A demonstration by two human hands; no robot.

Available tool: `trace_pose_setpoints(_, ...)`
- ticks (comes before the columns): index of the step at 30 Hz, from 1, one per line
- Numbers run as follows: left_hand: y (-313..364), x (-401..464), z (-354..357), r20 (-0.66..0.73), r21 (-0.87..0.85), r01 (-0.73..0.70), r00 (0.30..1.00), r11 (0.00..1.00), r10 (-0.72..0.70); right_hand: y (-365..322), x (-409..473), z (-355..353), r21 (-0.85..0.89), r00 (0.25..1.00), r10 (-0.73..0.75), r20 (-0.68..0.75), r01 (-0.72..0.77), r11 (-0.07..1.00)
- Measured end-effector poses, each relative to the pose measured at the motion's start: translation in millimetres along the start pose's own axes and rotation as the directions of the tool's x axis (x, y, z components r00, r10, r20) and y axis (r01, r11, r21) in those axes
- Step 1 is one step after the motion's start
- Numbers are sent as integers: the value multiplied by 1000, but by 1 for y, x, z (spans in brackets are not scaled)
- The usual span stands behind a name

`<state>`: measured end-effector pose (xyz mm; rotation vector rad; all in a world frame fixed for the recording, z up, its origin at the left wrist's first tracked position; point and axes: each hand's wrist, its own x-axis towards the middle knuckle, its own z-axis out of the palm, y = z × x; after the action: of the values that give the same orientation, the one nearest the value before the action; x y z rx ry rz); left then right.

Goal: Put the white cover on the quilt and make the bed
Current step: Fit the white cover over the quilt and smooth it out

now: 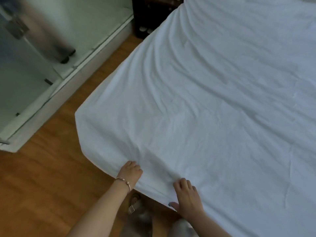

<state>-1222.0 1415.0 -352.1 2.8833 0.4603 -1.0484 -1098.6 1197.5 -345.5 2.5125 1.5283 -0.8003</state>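
Note:
A white cover (213, 103) lies spread over the bed, creased, with its near corner hanging over the bed's foot edge. My left hand (131, 171), with a bracelet on its wrist, grips a fold of the white cover near the bed's foot edge, fingers curled into the cloth. To its right, my right hand (187, 197) rests on the cover at the edge, fingers bent on the cloth and thumb out over the hem. The quilt itself cannot be told apart from the cover.
Wooden floor (42, 182) runs along the bed's left side and foot. A glass partition on a white base (56, 93) stands to the left. A dark bedside cabinet (147, 17) sits at the bed's far corner. My foot in a sandal (135, 202) shows below the edge.

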Motion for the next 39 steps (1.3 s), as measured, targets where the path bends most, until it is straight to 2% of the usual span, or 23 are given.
trace_pose_setpoints(1,-6,2,-1,-8,6,-24,1000,1000,24,-6,5,0,2,999,-19,40,19,1000)
trace_pose_setpoints(2,-13,3,-2,-23,-9,-41,999,999,41,-13,7,0,19,994,0,110,-2,1000)
trace_pose_setpoints(3,-19,3,-5,-39,-35,-53,998,998,52,-22,10,3,51,991,53,123,-60,997)
trace_pose_setpoints(5,-29,0,-5,-81,-101,-65,995,993,57,-45,16,4,113,968,233,95,-243,963)
trace_pose_setpoints(7,-37,-5,-1,-123,-153,-90,990,984,71,-70,25,4,202,913,401,75,-408,890)
trace_pose_setpoints(10,-39,-12,-1,-235,-211,-80,972,974,29,-88,31,7,247,874,485,22,-475,845)
trace_pose_setpoints(11,-39,-15,-4,-289,-192,-67,957,979,8,-88,28,8,277,876,483,-18,-460,844)
trace_pose_setpoints(14,-42,-23,-8,-259,-148,-30,966,988,-10,-78,14,10,321,916,371,-155,-308,895)
trace_pose_setpoints(15,-43,-23,-3,-220,-158,-27,975,987,-8,-76,10,11,315,945,301,-128,-249,916)
trace_pose_setpoints(17,-41,-27,14,-88,-156,-12,996,988,-2,-81,2,23,271,989,145,35,-149,951)
trace_pose_setpoints(19,-31,-35,42,60,-190,-21,998,982,33,-91,-3,44,218,977,44,209,-90,972)
trace_pose_setpoints(22,-40,-39,75,71,-276,-24,996,961,45,-92,4,57,159,948,113,298,-166,973)
trace_pose_setpoints(24,-67,-40,89,5,-195,-67,998,979,69,-90,10,52,150,958,143,250,-185,971)
trace_pose_setpoints(26,-104,-37,88,-234,-147,-77,971,986,41,-100,18,37,245,977,175,121,-201,949)
trace_pose_setpoints(29,-162,-23,63,-499,-192,-57,865,980,-47,-145,55,3,323,987,88,-137,-40,946)
trace_pose_setpoints(31,-204,-10,35,-538,-217,-12,836,976,-110,-183,98,-21,312,973,41,-229,33,949)
trace_pose_setpoints(33,-252,4,17,-389,-222,79,907,972,-162,-221,144,-43,255,957,19,-290,58,965)
trace_pose_setpoints(35,-302,12,6,-112,-217,138,980,966,-165,-252,190,-66,180,940,86,-330,-27,983)
trace_pose_setpoints(37,-347,14,-2,73,-248,40,997,968,-23,-285,229,-97,134,927,173,-334,-135,982)
trace_pose_setpoints(39,-378,12,-10,123,-296,-105,981,949,147,-311,264,-118,133,964,186,-189,-163,978)
